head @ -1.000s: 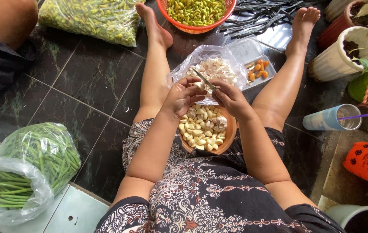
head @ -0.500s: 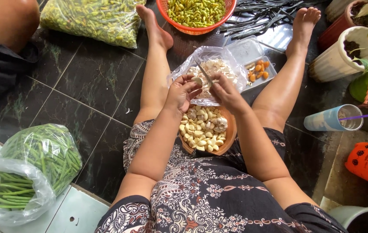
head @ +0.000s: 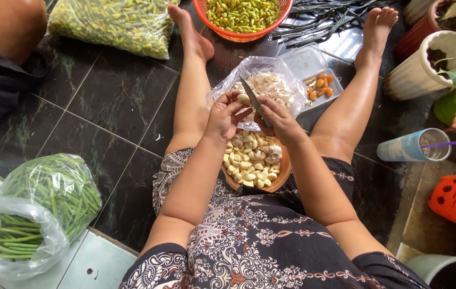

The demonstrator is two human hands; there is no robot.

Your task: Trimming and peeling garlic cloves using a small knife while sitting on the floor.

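The person sits on a dark tiled floor [head: 105,112] with both legs stretched forward and a brown bowl [head: 283,176] of peeled garlic cloves resting between the thighs. The left hand [head: 223,115] is positioned above the far edge of the bowl, fingers curled closed around a single garlic clove [head: 243,99] pinched at the fingertips. The right hand [head: 277,119] sits just beside it, fingers wrapped around the handle of a small knife [head: 251,96], the blade angled up and to the left, its edge touching or almost touching the clove. Directly beyond the hands lies a clear plastic bag [head: 262,67] holding pale garlic skins. A shallow clear tray [head: 321,85] with small orange pieces stands just to the right of that bag. An orange basket [head: 241,36] of yellow-green chillies lies between the feet, and a large bag of similar chillies [head: 113,24] lies farther left. Bags of long green beans [head: 40,208] occupy the lower left. A plastic cup with a purple straw [head: 415,145] stands near the right leg.
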